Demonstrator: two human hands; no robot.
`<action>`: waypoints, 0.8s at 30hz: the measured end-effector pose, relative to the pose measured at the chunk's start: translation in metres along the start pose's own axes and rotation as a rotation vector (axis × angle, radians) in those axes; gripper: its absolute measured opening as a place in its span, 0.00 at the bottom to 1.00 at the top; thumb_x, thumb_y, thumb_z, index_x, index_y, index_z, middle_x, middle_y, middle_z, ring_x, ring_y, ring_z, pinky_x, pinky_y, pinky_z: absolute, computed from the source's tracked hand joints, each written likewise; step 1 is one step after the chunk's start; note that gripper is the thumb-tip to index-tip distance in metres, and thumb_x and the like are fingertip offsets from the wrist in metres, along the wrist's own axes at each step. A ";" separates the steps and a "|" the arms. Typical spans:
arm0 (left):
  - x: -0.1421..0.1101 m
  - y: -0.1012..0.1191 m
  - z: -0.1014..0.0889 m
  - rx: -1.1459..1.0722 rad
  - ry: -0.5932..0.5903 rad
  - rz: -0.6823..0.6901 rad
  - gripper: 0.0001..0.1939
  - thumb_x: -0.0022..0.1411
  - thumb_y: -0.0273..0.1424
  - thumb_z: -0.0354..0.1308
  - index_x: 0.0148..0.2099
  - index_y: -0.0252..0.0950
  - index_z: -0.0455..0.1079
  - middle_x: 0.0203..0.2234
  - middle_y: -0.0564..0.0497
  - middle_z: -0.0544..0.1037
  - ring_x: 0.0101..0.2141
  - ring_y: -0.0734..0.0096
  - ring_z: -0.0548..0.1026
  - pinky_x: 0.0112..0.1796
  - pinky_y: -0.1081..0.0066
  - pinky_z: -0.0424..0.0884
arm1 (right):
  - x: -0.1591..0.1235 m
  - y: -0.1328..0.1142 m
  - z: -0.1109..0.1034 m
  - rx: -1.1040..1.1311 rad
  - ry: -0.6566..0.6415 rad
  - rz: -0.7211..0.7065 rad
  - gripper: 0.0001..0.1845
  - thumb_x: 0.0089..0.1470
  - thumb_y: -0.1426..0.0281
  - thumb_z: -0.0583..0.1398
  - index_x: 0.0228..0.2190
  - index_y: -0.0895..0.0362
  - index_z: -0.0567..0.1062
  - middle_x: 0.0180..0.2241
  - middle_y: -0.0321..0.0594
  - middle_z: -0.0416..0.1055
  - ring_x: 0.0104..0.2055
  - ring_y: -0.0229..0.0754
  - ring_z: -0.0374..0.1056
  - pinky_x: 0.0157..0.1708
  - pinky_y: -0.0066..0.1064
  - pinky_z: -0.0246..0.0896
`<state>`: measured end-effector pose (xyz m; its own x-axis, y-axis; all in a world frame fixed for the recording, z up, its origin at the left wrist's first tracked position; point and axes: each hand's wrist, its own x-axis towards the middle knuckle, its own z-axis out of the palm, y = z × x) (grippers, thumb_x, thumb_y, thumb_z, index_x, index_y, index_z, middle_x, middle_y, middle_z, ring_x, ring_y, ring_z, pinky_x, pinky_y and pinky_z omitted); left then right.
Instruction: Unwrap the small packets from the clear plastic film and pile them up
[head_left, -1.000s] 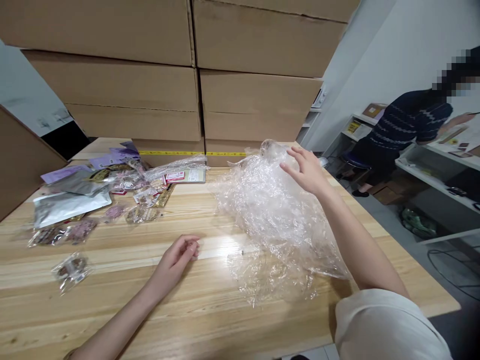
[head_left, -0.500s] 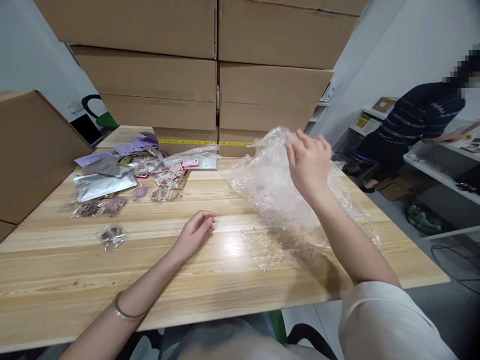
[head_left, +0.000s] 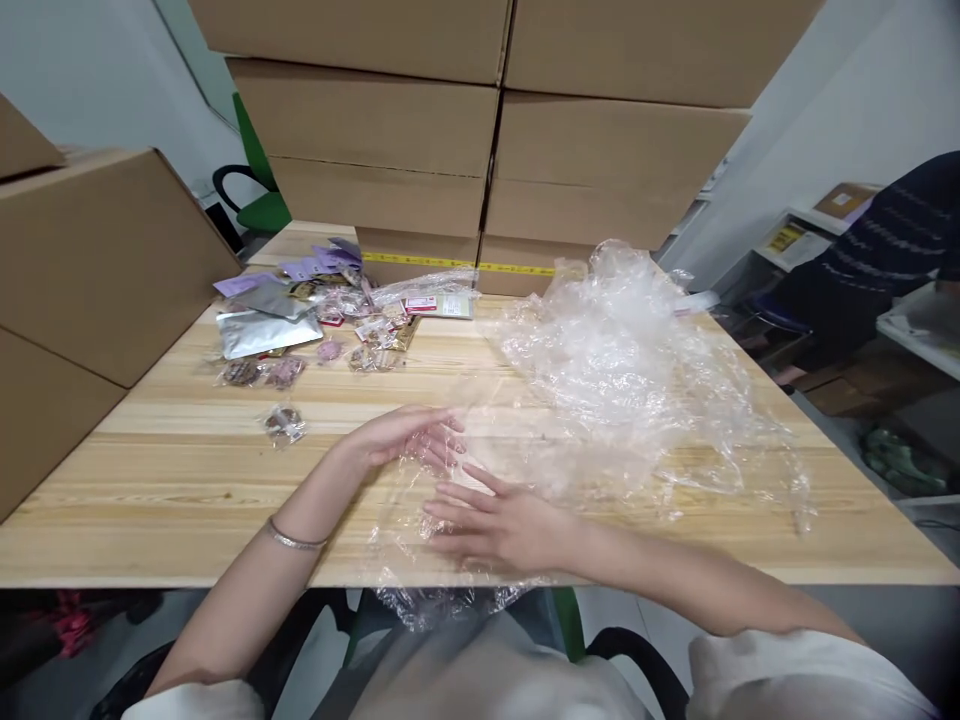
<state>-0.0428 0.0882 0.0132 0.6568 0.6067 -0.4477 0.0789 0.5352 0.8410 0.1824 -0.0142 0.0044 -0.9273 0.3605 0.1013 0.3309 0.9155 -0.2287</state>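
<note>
A big crumpled sheet of clear plastic film (head_left: 630, 370) lies over the right half of the wooden table (head_left: 187, 470) and reaches down past its near edge. My right hand (head_left: 495, 522) lies flat on the near part of the film, fingers stretched out to the left. My left hand (head_left: 409, 438) rests just beyond it, fingers spread, with the film draped over its fingertips. A thin bracelet sits on my left wrist.
Small packets and silver and purple pouches (head_left: 300, 310) are scattered at the table's far left. Stacked cardboard boxes (head_left: 487, 150) wall off the back, and more boxes (head_left: 90, 270) stand at the left. Another person in a dark striped sweater (head_left: 885, 250) is at shelves on the right.
My right hand came down from the top of the film to the near table edge, pulling the film toward me. My left hand moved onto the film. The view swung left and down.
</note>
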 end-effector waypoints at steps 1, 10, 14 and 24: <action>0.003 -0.004 0.003 0.059 0.030 0.021 0.19 0.54 0.45 0.67 0.37 0.32 0.76 0.31 0.42 0.82 0.30 0.65 0.79 0.34 0.67 0.75 | 0.000 -0.004 0.001 0.059 0.019 -0.006 0.24 0.65 0.57 0.50 0.61 0.41 0.64 0.67 0.28 0.51 0.71 0.38 0.39 0.70 0.41 0.33; 0.007 0.000 -0.009 0.251 0.588 0.272 0.13 0.61 0.39 0.60 0.41 0.34 0.67 0.34 0.48 0.79 0.20 0.75 0.75 0.19 0.77 0.68 | -0.032 0.053 -0.059 0.559 0.792 0.866 0.18 0.64 0.60 0.50 0.51 0.51 0.70 0.53 0.45 0.71 0.50 0.48 0.72 0.45 0.44 0.72; -0.014 0.005 -0.034 0.523 0.762 0.168 0.11 0.65 0.40 0.54 0.38 0.36 0.64 0.24 0.52 0.77 0.12 0.74 0.69 0.14 0.75 0.61 | -0.061 0.058 -0.091 0.318 0.258 1.067 0.25 0.61 0.53 0.52 0.51 0.54 0.73 0.54 0.49 0.72 0.49 0.57 0.72 0.45 0.50 0.69; -0.040 0.000 -0.038 1.237 0.653 -0.155 0.19 0.66 0.45 0.45 0.39 0.35 0.67 0.21 0.47 0.77 0.28 0.56 0.79 0.33 0.67 0.68 | 0.009 0.047 -0.053 0.154 -0.029 0.938 0.41 0.65 0.49 0.38 0.66 0.64 0.57 0.67 0.51 0.52 0.68 0.56 0.48 0.65 0.50 0.48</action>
<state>-0.0976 0.0866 0.0199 0.1455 0.9326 -0.3304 0.9411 -0.0274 0.3369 0.1993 0.0410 0.0463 -0.3001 0.9300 -0.2120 0.9178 0.2210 -0.3299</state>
